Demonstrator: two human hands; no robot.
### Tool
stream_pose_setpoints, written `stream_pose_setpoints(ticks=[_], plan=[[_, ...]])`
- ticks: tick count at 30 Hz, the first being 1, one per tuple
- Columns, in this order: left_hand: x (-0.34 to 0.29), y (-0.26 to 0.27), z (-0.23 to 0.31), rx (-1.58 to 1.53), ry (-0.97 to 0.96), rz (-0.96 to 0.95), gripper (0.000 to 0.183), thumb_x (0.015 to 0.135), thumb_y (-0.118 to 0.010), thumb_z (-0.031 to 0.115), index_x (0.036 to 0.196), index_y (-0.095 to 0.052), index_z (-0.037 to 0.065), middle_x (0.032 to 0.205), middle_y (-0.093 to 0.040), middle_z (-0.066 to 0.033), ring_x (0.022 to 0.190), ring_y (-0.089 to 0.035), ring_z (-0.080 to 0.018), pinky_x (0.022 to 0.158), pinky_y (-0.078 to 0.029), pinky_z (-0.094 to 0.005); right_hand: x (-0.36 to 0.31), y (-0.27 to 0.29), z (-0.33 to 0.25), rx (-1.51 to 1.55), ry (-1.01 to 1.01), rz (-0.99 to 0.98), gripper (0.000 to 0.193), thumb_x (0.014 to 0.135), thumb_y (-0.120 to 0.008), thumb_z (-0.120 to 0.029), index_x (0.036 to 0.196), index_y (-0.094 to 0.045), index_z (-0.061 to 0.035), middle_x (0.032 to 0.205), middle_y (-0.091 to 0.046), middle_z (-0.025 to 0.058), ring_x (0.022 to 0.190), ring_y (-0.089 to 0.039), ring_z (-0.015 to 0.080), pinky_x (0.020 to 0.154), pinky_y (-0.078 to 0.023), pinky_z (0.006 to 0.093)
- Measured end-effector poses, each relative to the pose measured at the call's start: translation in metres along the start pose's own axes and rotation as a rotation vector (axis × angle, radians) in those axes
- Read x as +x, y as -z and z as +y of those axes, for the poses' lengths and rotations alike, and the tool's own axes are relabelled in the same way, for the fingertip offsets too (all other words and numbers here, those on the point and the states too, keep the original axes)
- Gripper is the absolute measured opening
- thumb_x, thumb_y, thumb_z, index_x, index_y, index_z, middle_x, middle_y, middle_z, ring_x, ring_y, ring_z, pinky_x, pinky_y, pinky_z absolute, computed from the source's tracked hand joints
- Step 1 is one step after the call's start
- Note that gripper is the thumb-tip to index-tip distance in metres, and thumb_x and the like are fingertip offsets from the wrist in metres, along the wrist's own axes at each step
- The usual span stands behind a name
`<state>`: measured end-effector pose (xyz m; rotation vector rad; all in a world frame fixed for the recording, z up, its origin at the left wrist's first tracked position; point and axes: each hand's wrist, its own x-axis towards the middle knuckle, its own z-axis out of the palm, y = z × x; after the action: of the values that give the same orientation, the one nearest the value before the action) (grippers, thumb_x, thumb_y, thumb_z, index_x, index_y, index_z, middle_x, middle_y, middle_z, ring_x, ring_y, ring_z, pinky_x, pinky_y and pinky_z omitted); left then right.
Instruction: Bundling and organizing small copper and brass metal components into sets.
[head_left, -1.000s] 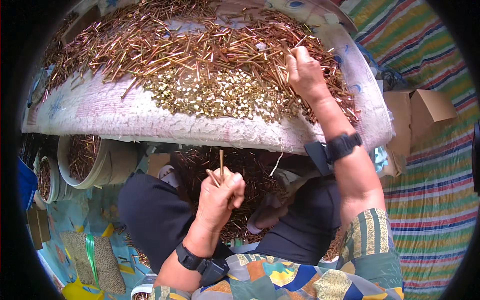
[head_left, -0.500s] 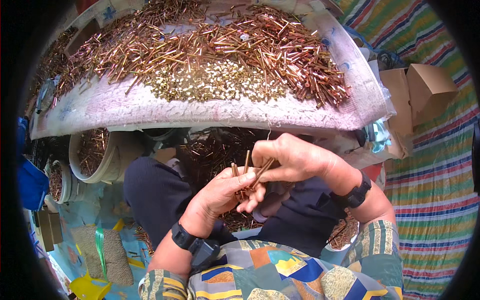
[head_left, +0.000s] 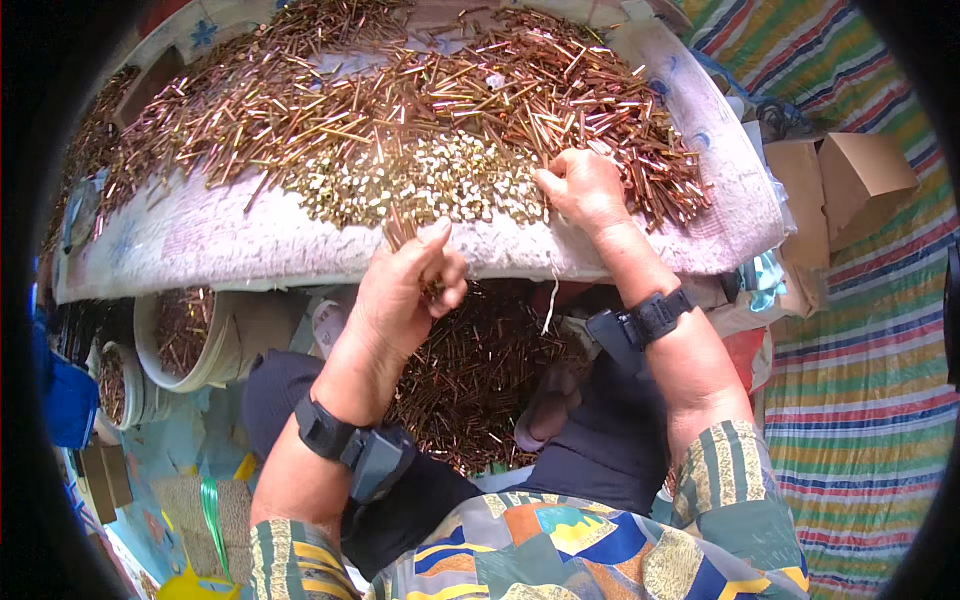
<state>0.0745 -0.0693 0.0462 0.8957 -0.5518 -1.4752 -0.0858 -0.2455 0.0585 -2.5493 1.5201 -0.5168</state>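
Observation:
My left hand (head_left: 408, 285) is closed round a few thin copper-coloured metal rods (head_left: 400, 230). Their ends stick up above the thumb, slightly blurred, at the front edge of the cloth-covered table (head_left: 180, 240). Farther forward and to the right, my right hand (head_left: 590, 190) is at the pile, its fingers curled and thumb tucked in; anything in its grip is hidden. It touches the border between a heap of small gold-coloured metal pieces (head_left: 420, 180) and a wide pile of loose copper-coloured rods (head_left: 320, 115).
Many more rods (head_left: 460, 390) lie below the table between my knees. White buckets (head_left: 222, 340) with rods stand at the left. A cardboard box (head_left: 860, 185) is at the right on a striped sheet (head_left: 860, 400). A white string (head_left: 552, 295) hangs off the table edge.
Both hands were together over my lap, handling the rods. They have parted and moved forward: the left, still with rods, to the table edge, the right onto the pile.

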Motion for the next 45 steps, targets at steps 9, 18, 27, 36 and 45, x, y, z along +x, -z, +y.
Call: stream_pose_setpoints(ticks=[9, 18, 27, 36, 45], plan=[[0.015, -0.004, 0.0, -0.106, 0.074, -0.02, 0.036, 0.09, -0.046, 0.028, 0.108, -0.055, -0.001, 0.097, -0.062, -0.0172, 0.073, -0.064, -0.0215, 0.054, -0.05, -0.0233, -0.017, 0.036, -0.011, 0.888, -0.064, -0.249, 0.007, 0.076, -0.055, -0.005, 0.073, -0.057, 0.0012, 0.057, -0.057, 0.0051, 0.045, -0.052, 0.007, 0.042, -0.042, 0.0195], [0.015, -0.009, -0.008, -0.333, 0.023, -0.074, 0.02, 0.089, -0.05, 0.021, 0.094, -0.053, 0.002, 0.06, -0.043, 0.0009, 0.048, -0.04, -0.0076, 0.039, -0.029, -0.0189, 0.03, 0.03, -0.029, 0.435, 0.135, 0.041, 0.027, 0.07, -0.069, -0.023, 0.084, -0.065, -0.0009, 0.075, -0.065, 0.0116, 0.066, -0.063, 0.0183, 0.06, -0.051, 0.0305], [0.019, -0.001, -0.001, -0.467, 0.039, -0.002, 0.018, 0.091, -0.046, 0.02, 0.085, -0.05, 0.004, 0.058, -0.035, 0.0031, 0.048, -0.031, -0.0057, 0.038, -0.025, -0.0177, 0.061, -0.001, -0.046, -0.444, 0.242, -0.07, 0.03, 0.071, -0.062, -0.026, 0.088, -0.051, -0.0031, 0.09, -0.058, 0.015, 0.082, -0.059, 0.0329, 0.071, -0.047, 0.0426], [0.021, -0.001, -0.001, -0.449, 0.057, -0.017, 0.019, 0.09, -0.048, 0.02, 0.082, -0.052, 0.003, 0.058, -0.037, 0.0033, 0.047, -0.032, -0.0057, 0.038, -0.025, -0.0183, 0.067, 0.004, -0.046, -0.522, 0.3, -0.15, 0.02, 0.073, -0.053, -0.016, 0.083, -0.056, 0.0006, 0.084, -0.062, 0.0177, 0.077, -0.063, 0.0315, 0.069, -0.05, 0.04], [0.023, -0.002, -0.001, -0.46, 0.06, -0.019, 0.02, 0.089, -0.05, 0.022, 0.081, -0.052, 0.004, 0.059, -0.037, 0.0035, 0.048, -0.032, -0.0053, 0.038, -0.025, -0.0182, 0.076, 0.018, -0.033, -0.33, 0.432, -0.151, 0.013, 0.071, -0.057, -0.01, 0.082, -0.062, -0.0062, 0.079, -0.062, 0.0156, 0.079, -0.061, 0.0317, 0.074, -0.048, 0.0396]])
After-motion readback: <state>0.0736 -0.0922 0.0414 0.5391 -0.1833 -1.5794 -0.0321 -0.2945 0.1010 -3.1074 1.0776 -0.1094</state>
